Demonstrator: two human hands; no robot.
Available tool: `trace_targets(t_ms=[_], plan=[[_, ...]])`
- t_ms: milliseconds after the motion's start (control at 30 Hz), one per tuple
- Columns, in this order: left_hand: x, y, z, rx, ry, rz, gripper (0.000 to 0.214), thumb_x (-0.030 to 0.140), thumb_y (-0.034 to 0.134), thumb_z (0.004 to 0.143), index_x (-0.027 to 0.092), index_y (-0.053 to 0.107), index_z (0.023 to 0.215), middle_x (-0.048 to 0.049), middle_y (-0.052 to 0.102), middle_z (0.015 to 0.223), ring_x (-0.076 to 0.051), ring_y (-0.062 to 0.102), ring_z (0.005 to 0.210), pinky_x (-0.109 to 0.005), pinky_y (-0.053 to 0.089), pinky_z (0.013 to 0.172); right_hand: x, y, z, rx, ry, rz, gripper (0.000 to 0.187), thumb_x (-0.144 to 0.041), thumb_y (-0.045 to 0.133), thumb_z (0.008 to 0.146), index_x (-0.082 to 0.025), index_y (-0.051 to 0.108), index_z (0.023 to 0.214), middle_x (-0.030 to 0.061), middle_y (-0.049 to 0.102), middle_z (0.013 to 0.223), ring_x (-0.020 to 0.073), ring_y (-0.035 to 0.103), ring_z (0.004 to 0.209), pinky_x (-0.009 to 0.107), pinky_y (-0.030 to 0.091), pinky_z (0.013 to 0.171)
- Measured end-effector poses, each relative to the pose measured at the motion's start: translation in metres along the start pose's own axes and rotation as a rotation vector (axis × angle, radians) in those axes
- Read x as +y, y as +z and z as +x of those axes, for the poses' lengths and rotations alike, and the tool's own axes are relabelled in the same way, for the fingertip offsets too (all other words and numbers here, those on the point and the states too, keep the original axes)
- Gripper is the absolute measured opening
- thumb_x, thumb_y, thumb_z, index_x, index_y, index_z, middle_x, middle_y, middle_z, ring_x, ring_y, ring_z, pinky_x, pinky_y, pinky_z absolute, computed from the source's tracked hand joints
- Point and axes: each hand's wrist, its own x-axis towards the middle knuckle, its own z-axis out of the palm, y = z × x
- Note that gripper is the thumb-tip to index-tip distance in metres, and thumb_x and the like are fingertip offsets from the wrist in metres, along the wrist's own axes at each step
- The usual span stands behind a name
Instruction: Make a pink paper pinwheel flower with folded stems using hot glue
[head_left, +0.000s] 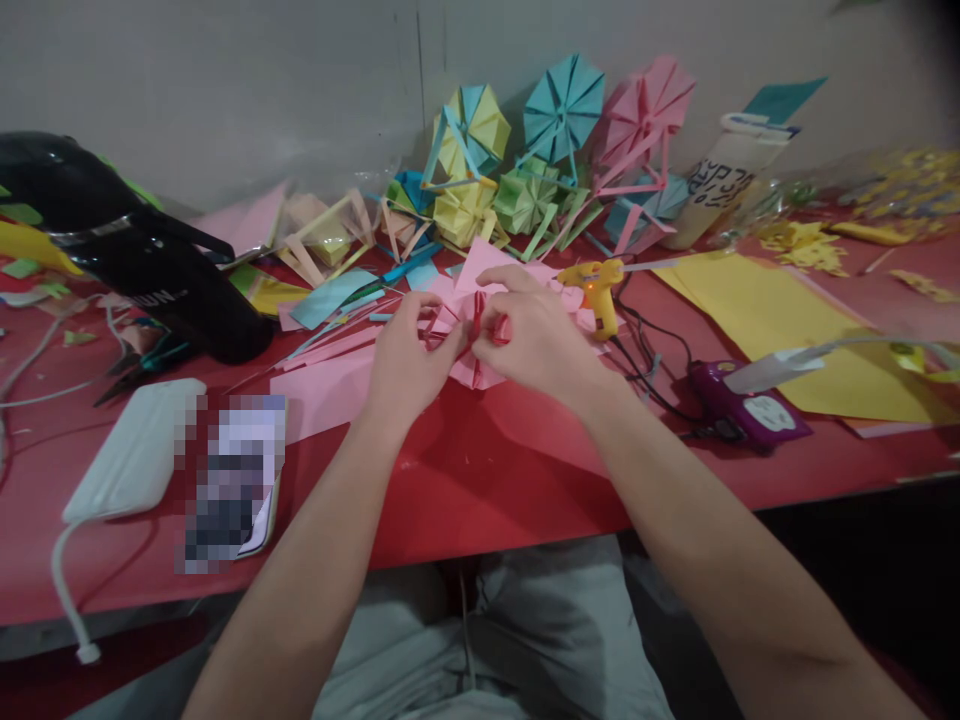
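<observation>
Both of my hands meet over a piece of folded pink paper (477, 372) near the middle of the red table. My left hand (420, 350) pinches its left side between thumb and fingers. On the other side, my right hand (525, 330) has thumb and bent fingers closed on the folds. The hands cover much of the paper, so its full shape is hidden. Flat pink sheets (322, 392) lie beside and behind it. Just past my right hand is a yellow hot glue gun (598, 297), a small orange light showing on it.
Folded paper wheels on stands (564, 105) line the wall. A black bottle (172, 270), a white power bank (135, 450) and a phone (240, 475) are on the left. A purple power socket (750, 405), yellow sheets (795, 330) and a lettered cup (720, 180) occupy the right.
</observation>
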Motion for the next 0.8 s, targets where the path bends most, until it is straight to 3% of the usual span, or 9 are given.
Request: trace_targets(t_ms=[333,600,700,800], plan=[[-0.002,-0.001,0.000,-0.012,-0.026,-0.014,0.025,0.035,0.070,0.084,0.025,0.056,0.103,-0.0045,0.067,0.113,-0.020,0.064,0.101,-0.034,0.054,0.086,0.004,-0.002,-0.002,0.048,-0.008,0.091,0.012,-0.013,0.062,0.071,-0.021,0.058,0.063,0.0119,0.063,0.132,0.0301,0.061,0.116,0.049,0.047,0.099],[-0.007,0.001,0.002,0.031,-0.024,-0.053,0.028,0.036,0.073,0.082,0.024,0.057,0.101,-0.0044,0.067,0.112,-0.019,0.064,0.102,-0.033,0.055,0.084,0.019,0.001,-0.002,0.169,-0.166,0.266,0.008,-0.019,0.067,0.073,-0.022,0.061,0.069,0.0099,0.067,0.122,0.0304,0.061,0.120,0.051,0.046,0.105],[-0.011,-0.001,0.005,0.052,-0.005,-0.067,0.029,0.036,0.073,0.082,0.024,0.057,0.102,-0.0053,0.066,0.113,-0.020,0.064,0.103,-0.034,0.055,0.085,0.032,0.002,-0.002,0.228,-0.092,0.385,0.009,-0.032,0.068,0.083,-0.023,0.067,0.085,0.0086,0.067,0.123,0.0285,0.060,0.123,0.050,0.048,0.106],[-0.014,-0.004,0.007,0.058,0.070,-0.086,0.032,0.034,0.073,0.083,0.023,0.055,0.107,-0.0061,0.065,0.116,-0.021,0.063,0.109,-0.038,0.053,0.094,0.047,0.003,-0.003,0.223,0.072,0.502,0.031,-0.049,0.067,0.087,-0.027,0.068,0.109,0.0091,0.066,0.126,0.0271,0.062,0.120,0.046,0.055,0.097]])
